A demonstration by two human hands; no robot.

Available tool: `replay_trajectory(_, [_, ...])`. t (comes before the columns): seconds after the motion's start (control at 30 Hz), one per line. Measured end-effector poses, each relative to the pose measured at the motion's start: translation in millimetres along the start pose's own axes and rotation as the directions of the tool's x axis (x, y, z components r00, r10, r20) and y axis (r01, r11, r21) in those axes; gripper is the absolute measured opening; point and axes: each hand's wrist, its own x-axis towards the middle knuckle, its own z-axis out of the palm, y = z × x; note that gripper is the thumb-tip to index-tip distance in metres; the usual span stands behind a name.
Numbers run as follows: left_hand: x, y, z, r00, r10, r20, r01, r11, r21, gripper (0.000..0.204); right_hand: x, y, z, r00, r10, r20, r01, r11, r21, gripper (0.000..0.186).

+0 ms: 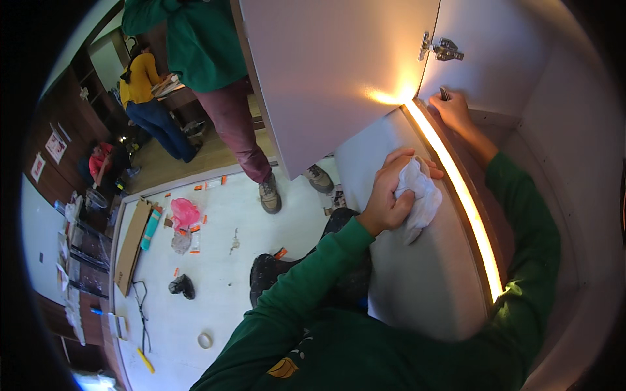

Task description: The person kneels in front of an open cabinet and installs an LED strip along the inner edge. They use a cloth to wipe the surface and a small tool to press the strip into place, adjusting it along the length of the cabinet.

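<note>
My left hand [385,199] is closed around a crumpled white cloth [419,195] and rests against the pale curved panel [417,280]. Beside it runs a glowing light strip [462,192] along the panel's curved upper edge. My right arm reaches over the strip into the cabinet. There my right hand [454,112] is closed on a small dark slim tool [445,94], whose kind I cannot make out. It is close to the far end of the strip, below a metal hinge [447,49]. The cabinet door [339,72] stands swung out.
A person in a green top [208,45] stands behind the door. Farther back are a person in yellow [139,78] and one in red [101,161]. On the white floor lie a cardboard strip [130,247], a pink bag [185,213], a tape roll [205,340] and a black cable [141,313].
</note>
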Motion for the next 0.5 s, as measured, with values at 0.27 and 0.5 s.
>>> replay_trajectory(0.27, [0, -2, 0, 1.000, 0.021, 0.020, -0.021, 1.000, 0.007, 0.056, -14, -28, -9, 0.985, 0.117, 0.130, -0.136, 0.979, 0.153, 0.018])
replay_trajectory(0.5, [-8, -10, 2, 1.000, 0.015, -0.006, -0.015, 0.999, -0.028, 0.052, 24, 8, 7, 0.989, 0.056, 0.137, -0.048, 0.997, -0.065, 0.036])
